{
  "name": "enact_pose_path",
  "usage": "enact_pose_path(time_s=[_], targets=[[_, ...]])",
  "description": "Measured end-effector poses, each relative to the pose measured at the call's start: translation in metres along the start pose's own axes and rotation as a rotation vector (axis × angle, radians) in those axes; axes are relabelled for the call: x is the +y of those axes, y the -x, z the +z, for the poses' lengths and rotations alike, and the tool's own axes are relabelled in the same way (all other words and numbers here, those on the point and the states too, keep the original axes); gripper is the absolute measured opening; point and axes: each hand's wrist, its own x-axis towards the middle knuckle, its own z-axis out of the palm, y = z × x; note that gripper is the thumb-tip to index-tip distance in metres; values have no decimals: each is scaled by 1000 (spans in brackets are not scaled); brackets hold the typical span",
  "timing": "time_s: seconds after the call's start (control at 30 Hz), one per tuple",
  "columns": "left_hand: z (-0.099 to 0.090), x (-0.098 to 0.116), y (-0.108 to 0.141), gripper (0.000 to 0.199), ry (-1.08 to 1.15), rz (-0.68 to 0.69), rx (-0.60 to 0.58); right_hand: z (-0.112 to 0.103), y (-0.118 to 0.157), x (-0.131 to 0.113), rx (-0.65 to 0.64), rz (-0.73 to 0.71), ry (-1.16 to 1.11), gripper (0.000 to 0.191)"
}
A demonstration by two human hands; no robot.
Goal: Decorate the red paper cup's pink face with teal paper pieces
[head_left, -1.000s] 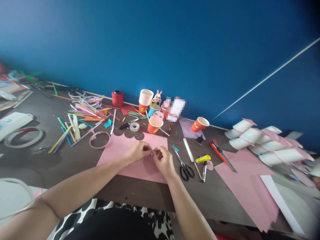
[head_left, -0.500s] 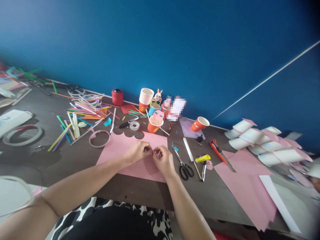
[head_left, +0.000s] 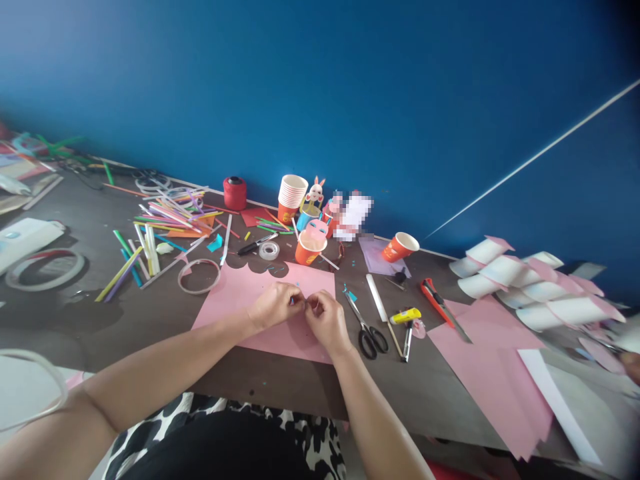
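Note:
Over a pink paper sheet (head_left: pixel 280 337), my left hand (head_left: pixel 277 305) is closed in a pinch, its fingertips meeting those of my right hand (head_left: pixel 326 320), also pinched. Something tiny between them is too small to name. Just beyond the sheet stands an orange cup (head_left: pixel 309 248) with a pink animal face on it and straws poking out. Black-handled scissors (head_left: pixel 369 333) lie right of my right hand, with a scrap of blue paper near their tips. A clear tape roll (head_left: pixel 269 251) lies behind the sheet.
Many colored straws (head_left: pixel 175 217) lie at the back left, near a tape ring (head_left: pixel 199 276). Stacked cups (head_left: pixel 291 197) stand at the back. To the right are a red cutter (head_left: pixel 440 303), a yellow glue stick (head_left: pixel 405 316) and white paper rolls (head_left: pixel 560 312).

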Motion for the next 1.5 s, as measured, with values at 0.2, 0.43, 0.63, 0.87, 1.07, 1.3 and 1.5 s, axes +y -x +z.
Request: enact_pose_path(time_s=[0.2, 0.43, 0.63, 0.87, 1.07, 1.3, 1.5], targets=[[-2, -9, -8, 17, 319, -229, -146, -6, 1, -3, 7, -78, -5, 9], [-12, -6, -9, 23, 393, -312, -236, -11, 2, -6, -94, -203, 128, 14], [-17, -10, -11, 26, 404, -315, -357, -13, 2, -9, -146, -250, 184, 15], [-20, -11, -11, 29, 414, -332, -387, -13, 3, -9, -148, -264, 201, 15], [-23, -10, -11, 26, 443, -326, -413, -12, 3, -9, -172, -288, 240, 15], [-23, -11, -12, 22, 407, -324, -416, -12, 3, -9, -183, -283, 196, 14], [-20, -13, -12, 24, 421, -349, -412, -12, 3, -9, -172, -255, 159, 13]])
